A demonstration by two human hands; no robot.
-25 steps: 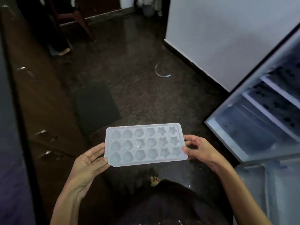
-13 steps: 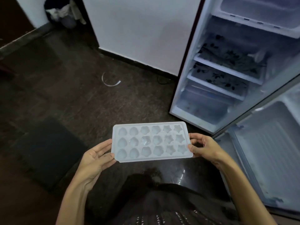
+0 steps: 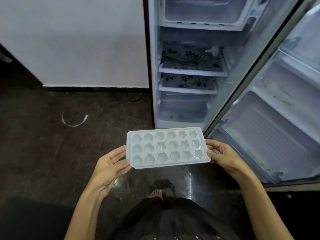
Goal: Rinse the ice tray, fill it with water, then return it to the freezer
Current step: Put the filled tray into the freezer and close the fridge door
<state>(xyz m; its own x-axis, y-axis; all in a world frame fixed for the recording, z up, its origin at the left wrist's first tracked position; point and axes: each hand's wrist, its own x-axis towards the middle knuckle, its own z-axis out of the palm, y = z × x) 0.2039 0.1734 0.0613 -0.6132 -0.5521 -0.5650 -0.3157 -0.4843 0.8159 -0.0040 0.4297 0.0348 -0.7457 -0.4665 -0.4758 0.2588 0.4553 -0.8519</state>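
Ice tray (image 3: pixel 167 147) held level just in front of open fridge (image 3: pixel 187 70); left hand (image 3: pixel 110 163) fingers straight under end, right hand (image 3: pixel 223 155) pinching other end.

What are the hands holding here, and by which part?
Both hold the ice tray level by its short ends: the left hand supports the left end with nearly straight fingers, the right hand pinches the right end's rim.
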